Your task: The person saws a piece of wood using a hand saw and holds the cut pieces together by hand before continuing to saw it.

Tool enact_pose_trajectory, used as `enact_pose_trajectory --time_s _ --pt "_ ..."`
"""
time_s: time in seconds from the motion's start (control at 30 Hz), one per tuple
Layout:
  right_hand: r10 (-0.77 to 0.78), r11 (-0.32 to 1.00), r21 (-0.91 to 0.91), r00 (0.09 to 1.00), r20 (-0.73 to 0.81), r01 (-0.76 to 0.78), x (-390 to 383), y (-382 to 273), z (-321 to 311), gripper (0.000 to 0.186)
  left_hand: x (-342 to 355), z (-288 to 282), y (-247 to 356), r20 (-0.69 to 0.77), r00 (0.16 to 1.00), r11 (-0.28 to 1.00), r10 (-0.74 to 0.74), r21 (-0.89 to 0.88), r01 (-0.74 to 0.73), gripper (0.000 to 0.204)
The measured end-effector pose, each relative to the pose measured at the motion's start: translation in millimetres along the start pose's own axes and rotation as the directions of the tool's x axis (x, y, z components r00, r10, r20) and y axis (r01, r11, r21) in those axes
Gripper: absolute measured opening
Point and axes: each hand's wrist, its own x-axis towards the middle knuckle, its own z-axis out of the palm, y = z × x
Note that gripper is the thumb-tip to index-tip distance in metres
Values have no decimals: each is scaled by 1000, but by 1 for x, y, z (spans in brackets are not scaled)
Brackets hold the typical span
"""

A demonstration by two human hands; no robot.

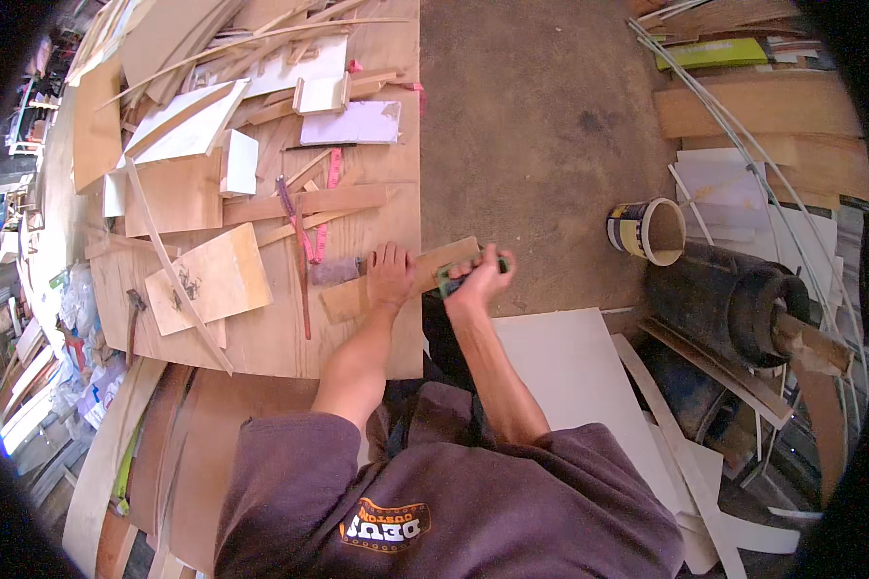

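A short, narrow wooden board lies slantwise across the right edge of the plywood worktop, its far end sticking out over the floor. My left hand is closed over the middle of this board, fingers across it. My right hand grips a green-and-black hand tool against the overhanging part; my fingers hide much of the tool, so its exact kind is unclear. Just beyond my left hand lies a clear plastic bottle or tube. Close to it a pink measuring tape trails over wood strips.
Wood offcuts and strips cover the worktop to the left, with a hammer near its edge. On the floor to the right stand an open bucket and a black cylinder. A white panel lies beside my right arm.
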Motion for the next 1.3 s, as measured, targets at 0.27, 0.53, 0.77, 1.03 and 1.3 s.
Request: enact_pose_trajectory --time_s 0.27,0.53,0.77,1.03,1.3 --pt "74 989 117 988 134 -90 38 10 -1 22 3 0 -4 86 996 999 -30 -30 33 15" --pt "207 968 127 975 82 -216 32 -12 6 12 1 1 -9 41 999 1000 6 0 -6 12" --pt "201 968 136 977 76 -209 33 -25 9 21 2 -7 -5 -3 1000 1000 -3 17 3 12" --pt "52 997 52 998 -28 -51 9 -8 20 17 2 4 -9 21 999 1000 -27 0 27 12" --pt "18 997 75 996 -85 -11 6 3 20 20 1 2 -2 17 1000 1000 -18 -2 18 13"
